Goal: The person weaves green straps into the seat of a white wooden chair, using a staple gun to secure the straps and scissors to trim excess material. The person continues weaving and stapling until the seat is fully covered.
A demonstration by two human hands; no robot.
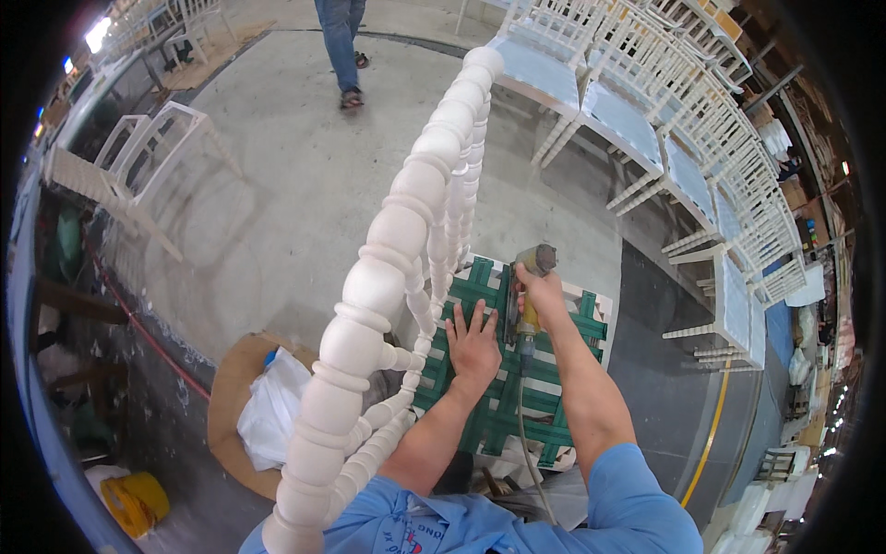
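Observation:
A white chair frame (355, 319) with bead-turned posts and spindles stands in front of me. Dark green straps (503, 392) are woven across its seat. My left hand (473, 346) lies on these straps with its fingers spread, holding nothing. Just to its right, my right hand (542, 295) is wrapped round the handle of a yellowish staple gun (532, 262), held over the woven seat. An air hose (521, 415) runs from the tool's lower end toward me. The tool's nose and its contact with the straps are partly hidden.
Rows of white chairs (637, 125) with pale blue seats line the right. Another white chair frame (152, 162) stands at left. A person's jeans-clad legs (340, 46) are at the far side. Left lie a white plastic bag (274, 411), a red hose (152, 337) and a yellow bucket (136, 503).

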